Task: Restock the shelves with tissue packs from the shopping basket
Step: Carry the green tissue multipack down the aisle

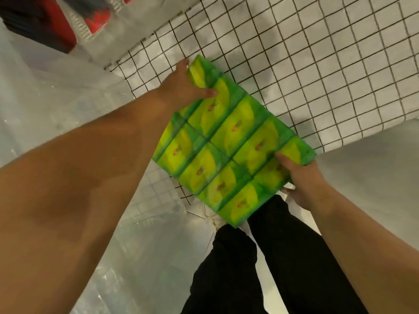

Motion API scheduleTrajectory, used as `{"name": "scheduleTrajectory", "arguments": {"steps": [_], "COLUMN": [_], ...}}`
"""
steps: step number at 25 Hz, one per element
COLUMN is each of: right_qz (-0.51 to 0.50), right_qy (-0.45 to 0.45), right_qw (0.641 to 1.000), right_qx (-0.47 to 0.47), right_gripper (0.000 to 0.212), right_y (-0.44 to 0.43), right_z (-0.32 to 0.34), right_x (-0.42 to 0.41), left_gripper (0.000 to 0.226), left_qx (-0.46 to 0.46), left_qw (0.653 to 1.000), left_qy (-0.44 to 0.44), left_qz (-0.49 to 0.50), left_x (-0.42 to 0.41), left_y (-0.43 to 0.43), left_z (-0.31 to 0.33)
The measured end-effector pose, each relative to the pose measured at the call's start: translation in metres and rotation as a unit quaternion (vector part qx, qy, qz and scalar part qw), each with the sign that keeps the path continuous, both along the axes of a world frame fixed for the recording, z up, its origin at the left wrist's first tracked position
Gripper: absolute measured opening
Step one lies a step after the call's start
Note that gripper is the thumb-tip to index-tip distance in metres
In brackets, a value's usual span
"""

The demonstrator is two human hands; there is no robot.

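The left hand (186,87) grips the upper-left end of the green tissue multipack (229,143), held mid-frame over the wire shelf (317,64) edge. The right hand (301,177) clasps its lower-right end. It looks light, soft and slick-wrapped, so support both ends.

Bare wire shelf (317,64) ahead and right, red packs (99,24) upper left

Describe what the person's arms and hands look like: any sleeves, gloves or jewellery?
Both forearms are bare as far as the frame shows; no sleeves are visible. The left hand and the right hand wear no gloves, and no watch, bracelet or ring can be seen, though the picture is blurred.
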State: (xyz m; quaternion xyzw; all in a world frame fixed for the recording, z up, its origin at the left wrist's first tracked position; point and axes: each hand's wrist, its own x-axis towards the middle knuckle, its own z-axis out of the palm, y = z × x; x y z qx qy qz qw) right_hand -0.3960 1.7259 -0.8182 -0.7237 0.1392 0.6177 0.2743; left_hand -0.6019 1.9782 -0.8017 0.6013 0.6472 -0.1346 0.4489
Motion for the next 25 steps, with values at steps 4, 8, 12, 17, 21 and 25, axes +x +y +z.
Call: {"name": "scheduleTrajectory", "arguments": {"steps": [4,8,12,17,21,25], "right_qz": [-0.043,-0.002,0.085,0.123,0.067,0.064], "right_qy": [-0.021,-0.056,-0.089,-0.128,-0.122,-0.148], "right_qw": [0.998,0.986,0.957,0.942,0.945,0.93], "right_qx": [0.043,0.158,0.264,0.286,0.295,0.33], "right_gripper": [0.099,0.106,0.099,0.102,0.124,0.112], "right_y": [0.007,0.02,0.039,0.05,0.04,0.02], "right_z": [0.015,0.053,0.094,0.114,0.124,0.171], "right_x": [0.005,0.033,0.061,0.07,0.075,0.107], "left_gripper": [0.13,0.125,0.094,0.111,0.104,0.09], "left_qx": [0.018,0.021,0.038,0.007,0.009,0.055], "left_qw": [1.0,0.991,0.973,0.974,0.973,0.954], "left_qy": [-0.018,-0.095,-0.142,-0.171,-0.192,-0.269], "left_qz": [0.014,0.097,0.176,0.15,0.131,0.123], "left_x": [0.001,-0.007,-0.018,-0.028,-0.002,0.033], "left_y": [-0.004,-0.003,-0.01,-0.005,-0.003,-0.001], "left_z": [0.011,0.051,0.085,0.108,0.124,0.179]}}
